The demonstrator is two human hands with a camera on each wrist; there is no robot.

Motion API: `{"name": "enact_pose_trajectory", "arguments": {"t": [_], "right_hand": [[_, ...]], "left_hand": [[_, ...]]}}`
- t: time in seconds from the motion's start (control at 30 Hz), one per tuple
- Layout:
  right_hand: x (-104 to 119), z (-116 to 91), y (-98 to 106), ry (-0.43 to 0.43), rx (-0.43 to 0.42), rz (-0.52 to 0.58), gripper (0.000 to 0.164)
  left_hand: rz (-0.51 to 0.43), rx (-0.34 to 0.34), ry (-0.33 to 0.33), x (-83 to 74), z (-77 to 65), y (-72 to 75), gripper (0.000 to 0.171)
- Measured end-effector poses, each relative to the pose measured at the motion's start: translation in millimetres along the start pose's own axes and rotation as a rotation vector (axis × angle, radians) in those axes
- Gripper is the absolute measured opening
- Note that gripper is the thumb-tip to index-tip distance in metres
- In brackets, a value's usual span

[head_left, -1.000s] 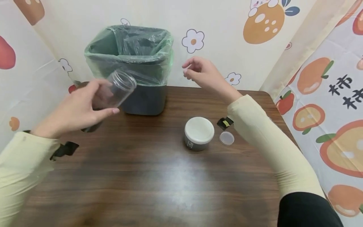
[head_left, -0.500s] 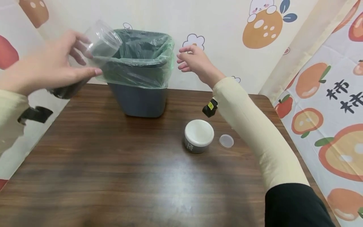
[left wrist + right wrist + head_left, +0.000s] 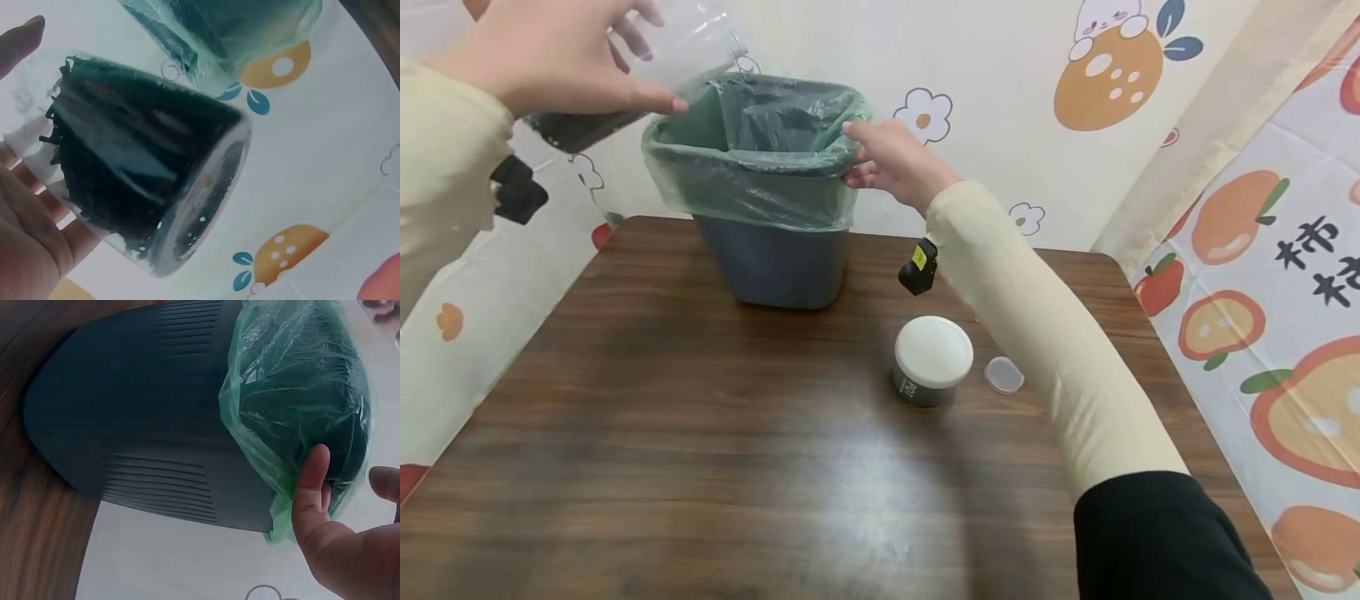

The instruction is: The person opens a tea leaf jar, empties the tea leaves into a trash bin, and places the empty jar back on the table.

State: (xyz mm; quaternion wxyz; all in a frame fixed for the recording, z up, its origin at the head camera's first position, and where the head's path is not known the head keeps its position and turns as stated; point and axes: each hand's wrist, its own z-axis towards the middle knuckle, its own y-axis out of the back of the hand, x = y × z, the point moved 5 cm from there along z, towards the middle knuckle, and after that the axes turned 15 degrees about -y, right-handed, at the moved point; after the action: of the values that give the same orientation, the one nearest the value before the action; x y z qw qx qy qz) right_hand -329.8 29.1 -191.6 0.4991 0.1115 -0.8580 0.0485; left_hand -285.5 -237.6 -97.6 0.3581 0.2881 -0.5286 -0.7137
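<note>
My left hand (image 3: pixel 561 62) grips a clear plastic jar (image 3: pixel 688 50), tilted mouth-down toward the trash can (image 3: pixel 778 267) at its upper left rim. Dark, shredded, leaf-like bits fill the jar's lower part, as the left wrist view shows of the jar (image 3: pixel 137 144); its base faces that camera. A green bag liner (image 3: pixel 752 196) is folded over the can's rim. At the can's right side is my right hand (image 3: pixel 898 162). Its fingertips touch the bagged outside just below the rim, with the thumb (image 3: pixel 386 481) held apart from them.
A tub with a white lid (image 3: pixel 933 350) and dark body stands on the brown wooden table (image 3: pixel 715 450). Beside it lies a small round translucent lid (image 3: pixel 1003 375). The can stands at the table's back edge, close to a patterned wall cloth (image 3: pixel 985 92).
My left hand has carried the jar left, then up toward the can's mouth. My right hand has moved left, reaching the can's right rim.
</note>
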Motion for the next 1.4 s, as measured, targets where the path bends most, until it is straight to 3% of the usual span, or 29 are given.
{"name": "enact_pose_trajectory", "arguments": {"t": [0.1, 0.17, 0.5, 0.87, 1.23, 1.4], "right_hand": [[1, 2, -1, 0.003, -0.007, -0.006, 0.013], [1, 2, -1, 0.015, -0.012, -0.018, 0.008], [-2, 2, -2, 0.016, -0.011, -0.029, 0.009], [0, 0, 5, 0.022, 0.0, -0.007, 0.01], [0, 0, 2, 0.016, 0.004, -0.013, 0.01], [0, 0, 1, 0.012, -0.001, -0.024, 0.009]], "left_hand": [[0.021, 0.009, 0.0, -3.4, 8.7, -0.8, 0.085], [0.036, 0.028, -0.002, -6.1, 13.8, -3.5, 0.086], [0.062, 0.133, -0.04, -10.2, 25.3, -27.5, 0.082], [0.21, 0.119, -0.067, -23.1, 40.5, -34.0, 0.074], [0.282, 0.138, -0.09, -24.4, 45.7, -35.3, 0.077], [0.272, 0.147, -0.094, -25.2, 46.9, -36.5, 0.078]]}}
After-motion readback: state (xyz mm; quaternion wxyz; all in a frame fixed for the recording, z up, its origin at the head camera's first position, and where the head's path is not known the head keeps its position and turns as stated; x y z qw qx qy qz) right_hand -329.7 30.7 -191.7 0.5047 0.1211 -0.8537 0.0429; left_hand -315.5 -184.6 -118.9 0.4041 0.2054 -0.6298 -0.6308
